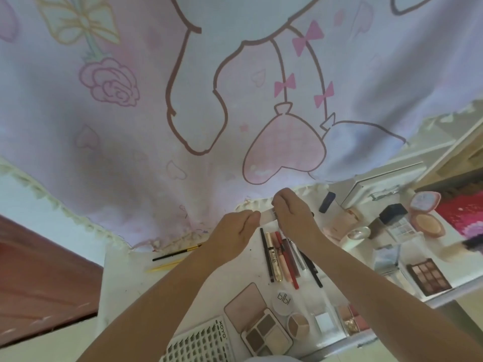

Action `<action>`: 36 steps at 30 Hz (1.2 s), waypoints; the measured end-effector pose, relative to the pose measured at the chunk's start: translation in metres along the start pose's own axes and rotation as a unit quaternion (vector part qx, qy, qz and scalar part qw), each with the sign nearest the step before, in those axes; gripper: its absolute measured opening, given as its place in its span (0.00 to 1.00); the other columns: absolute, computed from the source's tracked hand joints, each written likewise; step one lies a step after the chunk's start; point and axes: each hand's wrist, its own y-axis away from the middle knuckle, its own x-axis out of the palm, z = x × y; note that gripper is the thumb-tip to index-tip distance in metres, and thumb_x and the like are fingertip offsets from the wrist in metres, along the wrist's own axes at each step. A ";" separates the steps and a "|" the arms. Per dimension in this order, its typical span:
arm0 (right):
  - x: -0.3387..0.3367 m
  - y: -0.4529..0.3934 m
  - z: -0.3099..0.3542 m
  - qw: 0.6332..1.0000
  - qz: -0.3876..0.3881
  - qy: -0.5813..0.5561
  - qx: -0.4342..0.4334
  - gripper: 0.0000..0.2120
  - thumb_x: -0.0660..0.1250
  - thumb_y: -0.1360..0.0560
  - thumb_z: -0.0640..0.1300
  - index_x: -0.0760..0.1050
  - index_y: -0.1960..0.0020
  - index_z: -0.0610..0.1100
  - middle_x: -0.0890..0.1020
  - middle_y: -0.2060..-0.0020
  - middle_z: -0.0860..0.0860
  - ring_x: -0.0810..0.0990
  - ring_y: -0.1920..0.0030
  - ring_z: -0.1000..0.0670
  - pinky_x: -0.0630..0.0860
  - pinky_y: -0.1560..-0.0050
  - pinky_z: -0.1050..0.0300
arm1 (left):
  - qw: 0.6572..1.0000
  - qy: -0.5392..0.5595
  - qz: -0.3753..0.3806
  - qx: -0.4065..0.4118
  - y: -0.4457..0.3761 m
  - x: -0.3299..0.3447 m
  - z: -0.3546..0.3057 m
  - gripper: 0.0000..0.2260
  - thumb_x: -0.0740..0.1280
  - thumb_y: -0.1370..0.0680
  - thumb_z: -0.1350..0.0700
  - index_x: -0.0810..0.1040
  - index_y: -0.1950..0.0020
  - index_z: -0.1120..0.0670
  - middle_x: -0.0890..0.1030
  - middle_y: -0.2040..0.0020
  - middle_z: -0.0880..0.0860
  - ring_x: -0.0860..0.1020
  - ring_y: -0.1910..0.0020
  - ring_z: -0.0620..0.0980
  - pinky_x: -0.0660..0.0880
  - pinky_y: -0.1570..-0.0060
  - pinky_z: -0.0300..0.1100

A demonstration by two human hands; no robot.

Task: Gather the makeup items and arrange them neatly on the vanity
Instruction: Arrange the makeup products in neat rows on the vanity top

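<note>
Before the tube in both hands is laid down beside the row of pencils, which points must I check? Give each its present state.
1. Left hand pinches one end of the white tube: ok.
2. Right hand grips the other end: ok.
3. Tube cap closed: cannot tell, the hands cover both ends.
4. Row of pencils and tubes lies side by side: ok.
5. Free white tabletop left of the row: ok.
6. Two brushes gathered with the row: not ok, they lie apart at the cloth edge.
</note>
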 end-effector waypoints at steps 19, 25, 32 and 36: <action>-0.014 0.020 0.009 0.990 -0.068 0.038 -0.117 0.13 0.51 0.23 0.32 0.64 0.62 0.44 0.62 0.78 0.55 0.67 0.79 0.58 0.60 0.77 0.68 | 0.909 0.353 0.097 -0.199 0.000 0.008 -0.020 0.20 0.49 0.19 0.51 0.57 0.71 0.53 0.59 0.80 0.42 0.56 0.82 0.41 0.53 0.82 0.30; -0.021 0.015 0.023 0.972 -0.012 0.116 -0.206 0.14 0.50 0.25 0.40 0.70 0.56 0.32 0.59 0.79 0.59 0.58 0.81 0.60 0.65 0.75 0.69 | 0.780 0.544 0.113 -0.289 0.005 0.010 -0.026 0.26 0.48 0.20 0.46 0.65 0.78 0.51 0.60 0.81 0.44 0.57 0.85 0.40 0.54 0.86 0.31; -0.019 -0.020 0.022 0.958 0.102 -0.068 0.261 0.19 0.55 0.24 0.48 0.58 0.73 0.47 0.59 0.85 0.55 0.55 0.84 0.55 0.53 0.81 0.67 | 0.989 0.035 -0.079 -0.122 -0.008 0.002 -0.028 0.14 0.50 0.18 0.56 0.65 0.62 0.56 0.63 0.70 0.48 0.63 0.71 0.46 0.59 0.70 0.37; -0.008 -0.029 0.033 0.957 0.106 -0.059 0.265 0.17 0.57 0.26 0.49 0.58 0.71 0.47 0.59 0.86 0.56 0.56 0.85 0.55 0.54 0.80 0.67 | 0.985 -0.045 -0.138 -0.090 -0.011 -0.003 -0.021 0.13 0.50 0.19 0.58 0.63 0.63 0.54 0.62 0.70 0.47 0.62 0.70 0.45 0.57 0.66 0.37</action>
